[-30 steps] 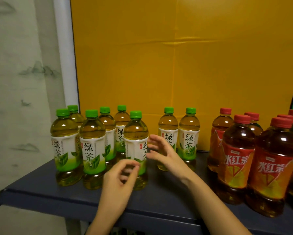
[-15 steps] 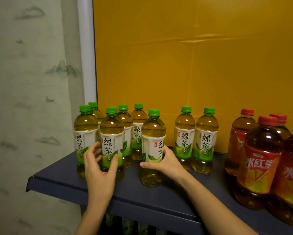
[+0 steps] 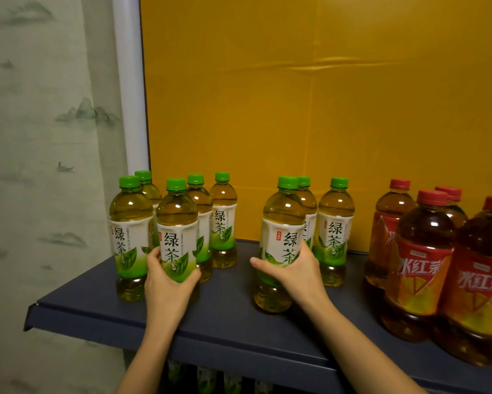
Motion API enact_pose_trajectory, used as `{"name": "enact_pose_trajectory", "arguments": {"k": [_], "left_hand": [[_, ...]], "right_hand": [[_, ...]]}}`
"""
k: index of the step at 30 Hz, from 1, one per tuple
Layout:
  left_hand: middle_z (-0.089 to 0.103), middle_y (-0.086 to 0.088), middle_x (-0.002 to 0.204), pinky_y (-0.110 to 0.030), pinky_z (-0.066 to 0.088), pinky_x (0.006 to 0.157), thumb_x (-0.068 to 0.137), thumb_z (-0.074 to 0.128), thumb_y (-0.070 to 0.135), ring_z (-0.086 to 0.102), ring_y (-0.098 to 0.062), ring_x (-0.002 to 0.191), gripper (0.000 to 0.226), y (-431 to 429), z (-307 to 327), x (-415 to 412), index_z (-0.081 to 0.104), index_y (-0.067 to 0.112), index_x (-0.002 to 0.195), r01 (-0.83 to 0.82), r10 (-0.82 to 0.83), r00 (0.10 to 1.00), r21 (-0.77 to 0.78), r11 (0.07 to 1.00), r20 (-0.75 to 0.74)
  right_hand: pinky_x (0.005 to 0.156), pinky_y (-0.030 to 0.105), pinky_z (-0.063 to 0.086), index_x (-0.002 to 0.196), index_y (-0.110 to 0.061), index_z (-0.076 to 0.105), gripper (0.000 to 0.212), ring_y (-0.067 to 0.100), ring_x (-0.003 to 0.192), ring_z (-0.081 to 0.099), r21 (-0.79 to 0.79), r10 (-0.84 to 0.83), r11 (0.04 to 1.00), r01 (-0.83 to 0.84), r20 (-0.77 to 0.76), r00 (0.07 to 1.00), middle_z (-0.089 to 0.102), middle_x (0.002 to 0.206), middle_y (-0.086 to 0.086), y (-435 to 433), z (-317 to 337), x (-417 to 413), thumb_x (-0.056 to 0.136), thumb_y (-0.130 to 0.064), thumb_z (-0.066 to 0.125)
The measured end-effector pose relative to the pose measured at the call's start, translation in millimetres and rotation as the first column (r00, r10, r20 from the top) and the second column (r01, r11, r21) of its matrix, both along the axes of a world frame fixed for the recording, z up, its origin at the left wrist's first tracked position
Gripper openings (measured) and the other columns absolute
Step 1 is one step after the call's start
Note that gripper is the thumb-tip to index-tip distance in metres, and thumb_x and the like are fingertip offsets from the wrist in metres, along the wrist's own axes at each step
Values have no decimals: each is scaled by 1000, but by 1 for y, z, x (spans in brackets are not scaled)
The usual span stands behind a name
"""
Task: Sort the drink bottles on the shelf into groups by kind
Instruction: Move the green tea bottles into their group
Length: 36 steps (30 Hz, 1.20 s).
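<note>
Several green-capped green tea bottles stand on the dark blue shelf (image 3: 227, 317). My left hand (image 3: 169, 282) grips the lower part of one front green tea bottle (image 3: 177, 223) in the left cluster. My right hand (image 3: 296, 273) grips another green tea bottle (image 3: 283, 223), which stands a little apart in front of two more green tea bottles (image 3: 335, 226). Several red-capped iced black tea bottles (image 3: 422, 251) are grouped at the right end of the shelf.
A yellow panel (image 3: 310, 109) backs the shelf. A white post (image 3: 128, 81) and a pale patterned wall lie to the left. The shelf's front edge runs just below my wrists. More bottle tops show on a lower shelf (image 3: 210, 379).
Both hands have closed around green tea bottles. The right-hand bottle has shifted rightward, away from the left cluster and toward the pair of green tea bottles. The view has also swung left.
</note>
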<state>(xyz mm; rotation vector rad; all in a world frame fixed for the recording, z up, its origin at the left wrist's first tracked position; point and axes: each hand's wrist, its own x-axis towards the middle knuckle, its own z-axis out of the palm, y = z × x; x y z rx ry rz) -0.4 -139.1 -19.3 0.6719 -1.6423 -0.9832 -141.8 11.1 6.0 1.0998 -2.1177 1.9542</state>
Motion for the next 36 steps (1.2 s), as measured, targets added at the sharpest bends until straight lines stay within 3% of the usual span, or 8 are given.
{"name": "enact_pose_trajectory", "arguments": {"k": [4,8,11,16,23,26,31,36], "left_hand": [[49,-2,107,-32,42,83,65,79,3,50,-18,97,69,-1,9,0,34,10,117,53,-53,998,0,999,20],[50,-2,98,-32,42,79,63,80,4,52,-21,92,69,10,11,-5,27,15,105,100,-99,994,-16,995,49],[48,-2,101,-31,41,79,64,80,3,50,-19,92,70,23,12,-10,28,12,110,139,-137,989,-46,989,53],[49,1,104,-27,38,80,65,80,4,48,-15,95,73,43,15,-22,32,11,120,241,-238,970,-56,969,50],[56,0,104,-25,41,75,62,82,8,54,-15,95,68,66,11,-58,35,16,111,349,-348,937,-68,935,27],[53,5,105,-10,39,67,62,83,14,52,-10,96,71,78,12,-71,32,18,112,390,-389,921,-93,916,27],[52,6,109,2,41,62,62,83,22,53,-9,98,70,92,14,-91,30,17,108,461,-459,888,-108,881,42],[53,3,109,-2,44,62,76,71,31,53,-8,97,55,99,17,-107,28,17,108,502,-498,865,-84,861,66]], "right_hand": [[81,23,48,107,-25,53,65,9,97,59,-44,-105,993,105,-9,994,63,100,-9,20,4,-6,53,-32,88],[90,36,50,108,-28,50,67,14,104,57,5,-241,970,242,-74,968,61,105,-7,43,9,-18,53,-39,86],[89,41,51,108,-27,49,66,17,104,58,16,-303,952,306,-102,947,62,104,-6,56,9,-25,54,-39,86],[84,35,51,102,-26,49,62,16,99,59,62,-369,923,379,-129,920,60,98,-8,63,0,-29,54,-39,86],[81,27,46,121,-14,45,77,16,105,56,33,-396,916,399,-61,916,60,116,2,65,-8,-33,59,-34,85],[89,32,47,130,-12,33,84,19,114,53,12,-372,928,372,-33,928,54,124,4,65,-14,-31,64,-32,82],[90,29,46,132,-10,27,77,13,113,48,-17,-327,945,327,-49,944,45,124,-1,64,-19,-28,75,-29,75],[85,20,43,135,-12,26,68,8,110,49,-74,-263,962,262,4,965,46,123,-2,64,-17,-25,83,-32,65]]}}
